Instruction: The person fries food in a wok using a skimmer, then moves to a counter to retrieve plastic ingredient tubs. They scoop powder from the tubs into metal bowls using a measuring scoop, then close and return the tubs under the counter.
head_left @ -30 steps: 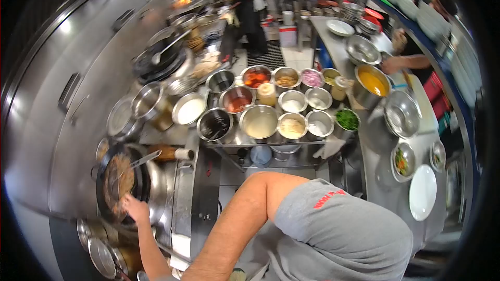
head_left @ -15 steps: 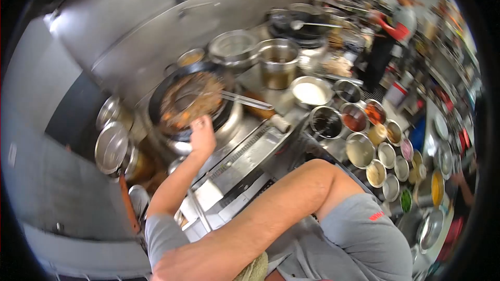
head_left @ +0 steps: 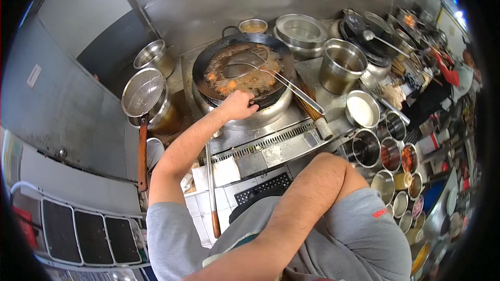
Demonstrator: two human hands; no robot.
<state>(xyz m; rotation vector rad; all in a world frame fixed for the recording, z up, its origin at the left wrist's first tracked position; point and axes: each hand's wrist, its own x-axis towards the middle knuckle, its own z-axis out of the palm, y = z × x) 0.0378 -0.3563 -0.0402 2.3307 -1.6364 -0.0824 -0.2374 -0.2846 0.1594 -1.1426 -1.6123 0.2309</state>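
My left hand (head_left: 238,105) is at the near rim of a black wok (head_left: 201,73), its fingers curled and the thumb to the right. Anything in its grasp is hidden under the hand. Orange pieces of food (head_left: 232,84) lie in bubbling brown oil in the wok. A wire skimmer (head_left: 281,77) rests in the oil, its long metal handle leaning out over the right rim. My right forearm (head_left: 299,213) crosses low in front of my body toward the bottom edge, where the hand is out of view. A long wooden-handled tool (head_left: 212,192) lies below my left forearm.
Left of the wok, a mesh strainer (head_left: 143,91) sits on a metal pot. A steel pot (head_left: 341,67), a bamboo brush (head_left: 311,105) and a bowl of white contents (head_left: 363,109) stand right. Several seasoning tubs (head_left: 366,148) line the right side. A co-worker (head_left: 458,75) stands farther right.
My view has turned left, so the wok and its surroundings appear farther right and sharper. My left hand remains at the near rim. The right arm still crosses my body.
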